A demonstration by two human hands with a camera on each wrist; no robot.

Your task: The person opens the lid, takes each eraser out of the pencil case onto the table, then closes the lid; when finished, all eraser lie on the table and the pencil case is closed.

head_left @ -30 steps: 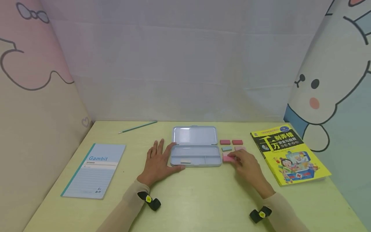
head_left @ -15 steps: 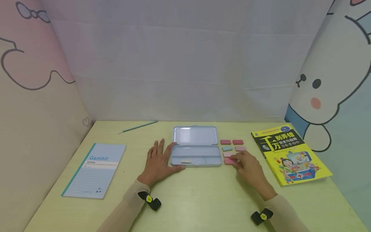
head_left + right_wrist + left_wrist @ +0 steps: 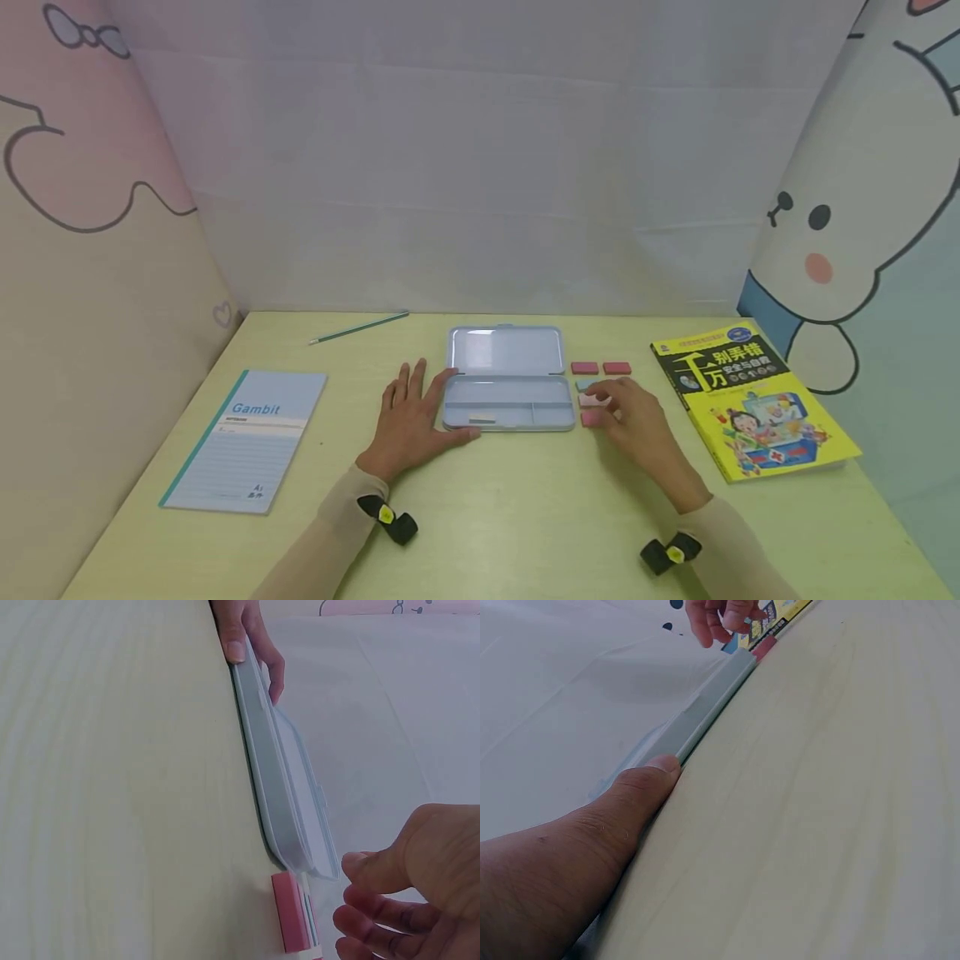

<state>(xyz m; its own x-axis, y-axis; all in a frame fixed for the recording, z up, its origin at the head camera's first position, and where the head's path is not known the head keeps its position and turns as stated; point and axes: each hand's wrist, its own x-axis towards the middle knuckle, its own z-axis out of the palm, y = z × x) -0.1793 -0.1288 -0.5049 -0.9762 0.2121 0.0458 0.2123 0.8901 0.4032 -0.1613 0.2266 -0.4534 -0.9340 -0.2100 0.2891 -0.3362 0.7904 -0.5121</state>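
In the head view, an open pale blue pencil case (image 3: 508,390) lies mid-table, a small whitish block (image 3: 482,418) in its front compartment. My left hand (image 3: 405,421) rests at its left end, fingers spread, thumb against the front edge and forefinger at the back corner. Just right of the case, my right hand (image 3: 637,421) hovers over small eraser-like blocks, fingers loosely bent with nothing between them in the right wrist view. A bright pink block (image 3: 592,418), a pale pink block (image 3: 591,400) and a partly covered blue-green block (image 3: 583,385) show beside its fingertips.
Two darker pink blocks (image 3: 585,367) sit behind the right hand. A yellow and black book (image 3: 750,408) lies at the right, a Gambit notebook (image 3: 243,442) at the left. Toward the back left is a green pencil (image 3: 358,327). Fabric walls border the table.
My right hand has let go of the bright pink block, which now lies slightly nearer the front, and has risen a little toward the back. The left hand stays in place.
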